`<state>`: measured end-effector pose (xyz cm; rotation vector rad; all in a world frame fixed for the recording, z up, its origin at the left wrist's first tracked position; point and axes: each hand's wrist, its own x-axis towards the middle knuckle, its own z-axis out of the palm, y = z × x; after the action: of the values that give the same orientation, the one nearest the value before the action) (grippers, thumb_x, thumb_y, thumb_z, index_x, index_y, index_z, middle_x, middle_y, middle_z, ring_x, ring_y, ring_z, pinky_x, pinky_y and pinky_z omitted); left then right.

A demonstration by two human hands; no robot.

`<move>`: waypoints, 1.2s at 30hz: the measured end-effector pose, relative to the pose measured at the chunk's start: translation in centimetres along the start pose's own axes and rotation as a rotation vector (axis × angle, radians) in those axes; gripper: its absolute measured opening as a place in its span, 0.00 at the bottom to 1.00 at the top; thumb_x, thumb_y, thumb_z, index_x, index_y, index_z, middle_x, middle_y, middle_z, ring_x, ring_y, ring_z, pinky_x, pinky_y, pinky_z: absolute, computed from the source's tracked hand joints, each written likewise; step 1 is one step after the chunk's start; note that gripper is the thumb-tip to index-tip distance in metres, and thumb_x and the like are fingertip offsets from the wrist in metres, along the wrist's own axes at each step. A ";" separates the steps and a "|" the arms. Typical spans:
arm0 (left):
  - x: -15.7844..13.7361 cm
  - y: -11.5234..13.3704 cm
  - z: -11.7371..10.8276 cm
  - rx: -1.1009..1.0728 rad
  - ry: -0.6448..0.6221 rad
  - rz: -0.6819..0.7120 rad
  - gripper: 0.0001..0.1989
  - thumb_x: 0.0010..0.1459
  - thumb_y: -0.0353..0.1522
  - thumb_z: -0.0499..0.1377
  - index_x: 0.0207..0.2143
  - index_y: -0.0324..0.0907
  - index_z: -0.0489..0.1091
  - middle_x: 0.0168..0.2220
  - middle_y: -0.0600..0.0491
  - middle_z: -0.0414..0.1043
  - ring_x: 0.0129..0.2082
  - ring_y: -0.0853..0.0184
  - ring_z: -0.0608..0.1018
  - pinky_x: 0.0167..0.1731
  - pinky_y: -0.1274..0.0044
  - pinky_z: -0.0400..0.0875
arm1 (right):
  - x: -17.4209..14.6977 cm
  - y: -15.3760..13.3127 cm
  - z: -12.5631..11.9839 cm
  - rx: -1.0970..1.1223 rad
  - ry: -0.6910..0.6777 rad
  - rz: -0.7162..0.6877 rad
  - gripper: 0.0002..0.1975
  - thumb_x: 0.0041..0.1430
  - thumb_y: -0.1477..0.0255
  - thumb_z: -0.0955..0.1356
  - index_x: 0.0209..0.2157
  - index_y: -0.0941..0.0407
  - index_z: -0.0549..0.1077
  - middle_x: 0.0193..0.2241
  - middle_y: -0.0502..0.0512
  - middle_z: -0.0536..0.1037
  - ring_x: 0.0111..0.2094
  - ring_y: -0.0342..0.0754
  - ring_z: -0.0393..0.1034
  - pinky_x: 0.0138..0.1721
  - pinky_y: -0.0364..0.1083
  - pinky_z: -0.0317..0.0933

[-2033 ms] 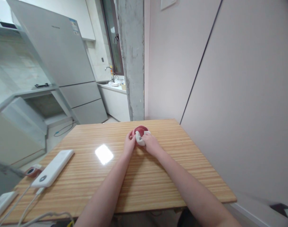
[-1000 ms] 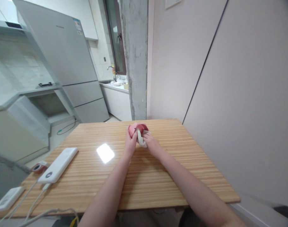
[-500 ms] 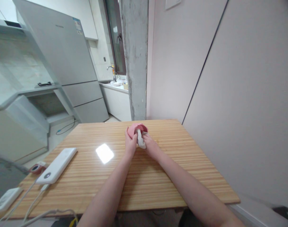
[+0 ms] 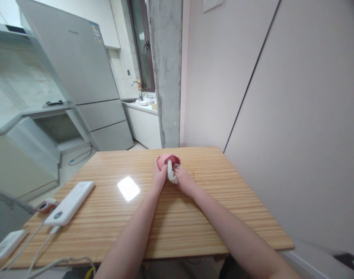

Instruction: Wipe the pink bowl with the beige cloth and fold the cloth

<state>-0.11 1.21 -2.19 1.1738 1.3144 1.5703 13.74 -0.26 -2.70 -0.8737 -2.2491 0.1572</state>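
Note:
Near the far edge of the wooden table (image 4: pixel 212 201), my left hand (image 4: pixel 160 174) is closed around the left side of a pink bowl (image 4: pixel 163 159). The bowl is tilted, its opening turned toward me and to the right. My right hand (image 4: pixel 183 178) grips a whitish cloth (image 4: pixel 171 173) and presses part of it at the bowl's opening. One fold of the cloth hangs down between my two hands. The right fingertips are partly hidden by the cloth and the bowl's rim.
On the table's left lie a white power bank (image 4: pixel 71 203) with a cable plugged in, a small reddish object (image 4: pixel 46 206) and a white power strip (image 4: pixel 8 245). A concrete pillar (image 4: pixel 167 77) and a pale wall (image 4: pixel 217 77) rise beyond the table. A fridge (image 4: pixel 75 66) stands back left.
The bowl has turned slightly and sunk a little toward the table. The cloth and both hands have shifted slightly left with it; both grips stay closed.

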 end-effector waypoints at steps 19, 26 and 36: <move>0.9 1.1 -1.1 0.087 -0.143 -0.063 0.25 0.42 0.37 0.68 0.44 0.38 0.71 0.43 0.44 0.75 0.44 0.59 0.76 0.46 0.71 0.70 | -0.3 1.2 -0.8 -0.062 -0.119 -0.006 0.11 0.59 0.80 0.64 0.39 0.57 0.77 0.46 0.59 0.75 0.54 0.51 0.61 0.55 0.51 0.59; -0.7 1.2 0.3 -0.122 -0.087 -0.101 0.33 0.50 0.43 0.63 0.56 0.41 0.60 0.46 0.45 0.72 0.42 0.63 0.77 0.41 0.73 0.72 | -0.1 -0.4 -0.8 -0.018 0.015 0.010 0.12 0.58 0.82 0.64 0.40 0.58 0.76 0.42 0.60 0.75 0.52 0.51 0.61 0.54 0.52 0.59; 0.2 1.7 -0.6 -0.054 -0.070 -0.061 0.38 0.51 0.48 0.61 0.60 0.40 0.58 0.42 0.45 0.74 0.36 0.63 0.77 0.37 0.73 0.73 | 0.4 -1.1 -2.3 -0.093 -0.065 0.003 0.09 0.61 0.78 0.64 0.37 0.57 0.76 0.40 0.59 0.75 0.47 0.52 0.63 0.49 0.52 0.62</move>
<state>-0.74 0.96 -0.53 1.1352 1.2433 1.4987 14.41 -1.16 -0.38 -0.9336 -2.3314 0.0836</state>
